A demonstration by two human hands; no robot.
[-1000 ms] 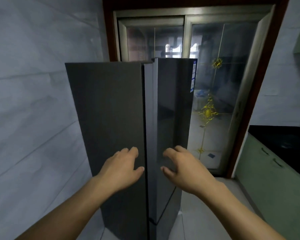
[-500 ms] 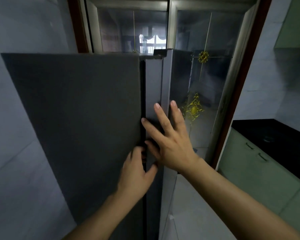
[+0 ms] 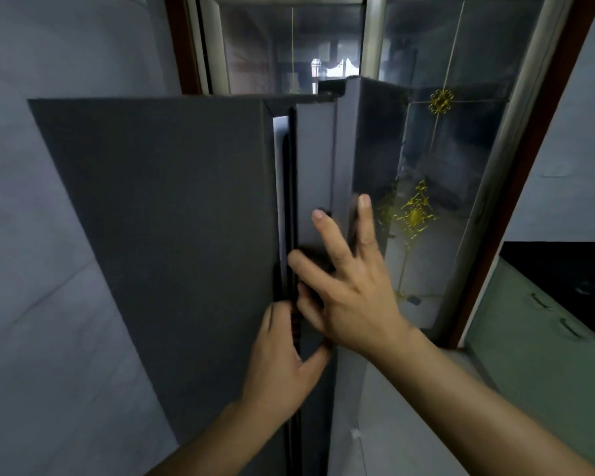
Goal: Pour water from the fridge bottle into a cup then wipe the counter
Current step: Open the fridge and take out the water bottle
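Kitchen: upright fridge (image 3: 172, 235), door ajar.

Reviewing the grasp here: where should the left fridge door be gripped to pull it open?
Grip the left fridge door on its inner vertical edge, from the centre seam, where a narrow gap already shows. The left hand hooks fingers there; the right hand lies spread on the neighbouring door.

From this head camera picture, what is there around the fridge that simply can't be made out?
- Fridge interior, head view: only a narrow gap shows at the door edge, so any bottle inside is hidden.
- Left hand fingertips: curled into the door seam, out of sight.
- Right hand: motion-blurred, so contact with the door is unclear.
- Counter: cut off by the right edge; no cup or cloth visible.
- Room behind the glass door: dim and reflective.
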